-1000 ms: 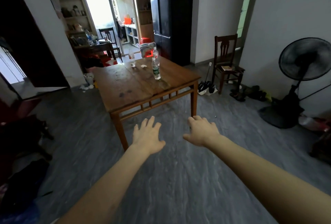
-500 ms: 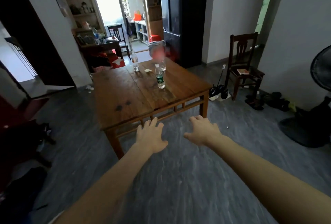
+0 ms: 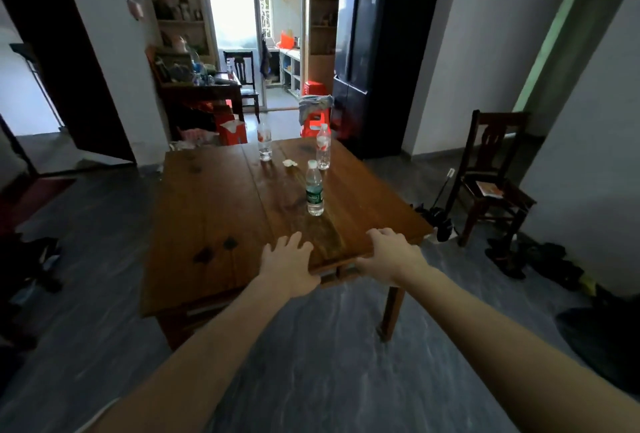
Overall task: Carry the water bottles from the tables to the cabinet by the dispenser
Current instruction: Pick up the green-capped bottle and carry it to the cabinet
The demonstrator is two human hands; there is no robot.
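Three clear water bottles stand upright on a square wooden table [image 3: 214, 224]. The nearest, a green-label bottle [image 3: 314, 188], is just beyond my hands. A red-label bottle [image 3: 323, 147] stands behind it to the right, and another red-label bottle [image 3: 265, 139] stands near the table's far edge. My left hand [image 3: 289, 264] hovers over the table's near edge, fingers apart, holding nothing. My right hand [image 3: 391, 254] is beside it over the near right corner, also empty with fingers spread. A second dark table [image 3: 204, 86] at the back left holds more bottles, blurred.
A crumpled white scrap [image 3: 290, 163] lies between the bottles. A dark fridge [image 3: 377, 58] stands behind the table. A wooden chair [image 3: 491, 176], a dustpan and shoes sit along the right wall. Red stools [image 3: 313, 121] stand beyond the table. Dark clutter lies on the floor at left.
I have walked up to the wooden table. Both hands now reach over its near edge instead of hanging over the floor, and the bottles are much closer.
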